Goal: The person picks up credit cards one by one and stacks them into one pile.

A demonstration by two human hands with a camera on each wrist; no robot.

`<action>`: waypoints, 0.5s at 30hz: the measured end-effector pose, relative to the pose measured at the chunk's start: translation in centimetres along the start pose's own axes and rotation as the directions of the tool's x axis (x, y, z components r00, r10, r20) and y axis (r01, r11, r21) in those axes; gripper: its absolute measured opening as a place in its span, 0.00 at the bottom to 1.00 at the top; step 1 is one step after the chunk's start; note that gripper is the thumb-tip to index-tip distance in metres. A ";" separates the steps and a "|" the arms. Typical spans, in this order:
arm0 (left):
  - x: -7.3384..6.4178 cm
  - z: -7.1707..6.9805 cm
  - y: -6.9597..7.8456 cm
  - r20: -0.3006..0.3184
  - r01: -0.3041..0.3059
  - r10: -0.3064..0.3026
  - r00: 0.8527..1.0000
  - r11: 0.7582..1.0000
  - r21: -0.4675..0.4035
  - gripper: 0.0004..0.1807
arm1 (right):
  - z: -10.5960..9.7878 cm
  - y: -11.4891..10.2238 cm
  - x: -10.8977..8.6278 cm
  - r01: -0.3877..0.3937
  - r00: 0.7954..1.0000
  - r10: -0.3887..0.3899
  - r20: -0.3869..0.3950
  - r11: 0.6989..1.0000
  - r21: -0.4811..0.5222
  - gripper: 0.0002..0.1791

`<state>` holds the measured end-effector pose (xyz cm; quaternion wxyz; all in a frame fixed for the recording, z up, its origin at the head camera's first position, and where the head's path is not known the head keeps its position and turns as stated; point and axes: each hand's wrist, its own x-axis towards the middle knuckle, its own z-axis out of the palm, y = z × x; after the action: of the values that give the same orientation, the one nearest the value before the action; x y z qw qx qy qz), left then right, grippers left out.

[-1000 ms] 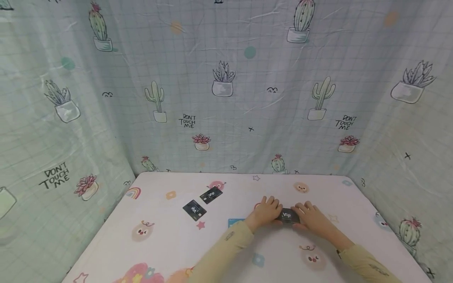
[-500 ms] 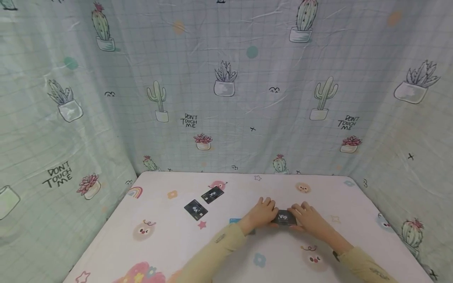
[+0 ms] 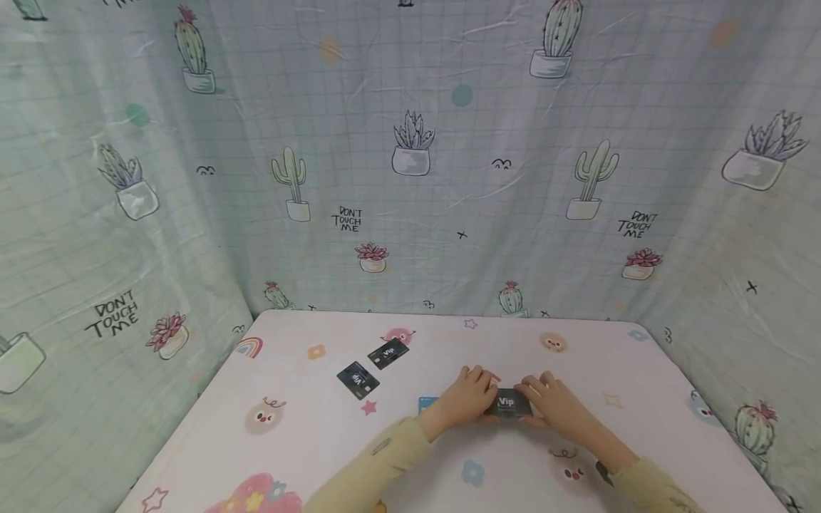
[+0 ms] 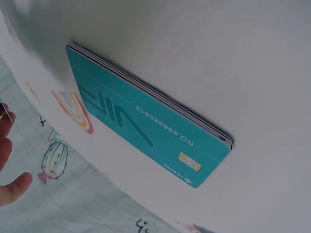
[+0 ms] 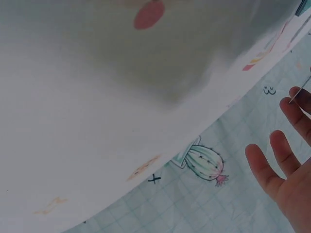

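Note:
A black card (image 3: pixel 511 404) marked "Vip" is held between both hands above the right part of the table. My left hand (image 3: pixel 465 395) pinches its left end, and my right hand (image 3: pixel 554 406) grips the right end. In the right wrist view, the card shows as a thin edge (image 5: pixel 300 90) at the fingers of the right hand (image 5: pixel 294 179). Only some fingertips of the left hand (image 4: pixel 9 165) reach into the left wrist view. A neat stack of cards with a blue-green one on top (image 4: pixel 146 116) lies under the left wrist, mostly hidden in the head view.
Two more black "Vip" cards, one nearer (image 3: pixel 358 380) and one farther (image 3: pixel 388 353), lie flat left of the hands, apart from each other. The white table (image 3: pixel 308 427) has printed cartoon figures. A cactus-patterned curtain (image 3: pixel 462 192) hangs behind and at both sides.
Both hands have moved left and slightly nearer to me, carrying the black card between them. The stack and the two loose black cards have stayed in place; the head view has shifted slightly.

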<state>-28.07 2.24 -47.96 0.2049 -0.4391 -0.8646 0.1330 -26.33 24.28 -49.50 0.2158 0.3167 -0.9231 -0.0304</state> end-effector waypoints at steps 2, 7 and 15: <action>-0.3 0.0 0.1 -0.001 0.004 -0.004 1.000 1.000 -0.001 0.29 | -0.1 -0.2 0.0 0.013 1.000 -0.013 -0.021 1.000 0.003 0.30; -1.1 -0.4 0.2 -0.016 0.010 -0.010 1.000 1.000 0.018 0.29 | -0.5 -0.9 0.2 0.037 0.998 -0.036 -0.053 0.999 0.002 0.30; -2.9 -0.9 -0.1 -0.007 0.027 -0.027 1.000 1.000 -0.009 0.29 | -0.3 -2.2 0.6 0.050 0.997 -0.049 -0.055 0.999 0.018 0.30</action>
<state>-26.22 -0.11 -47.81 0.2078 -0.4287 -0.8704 0.1245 -25.41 22.20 -49.43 0.2372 0.3421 -0.9091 -0.0178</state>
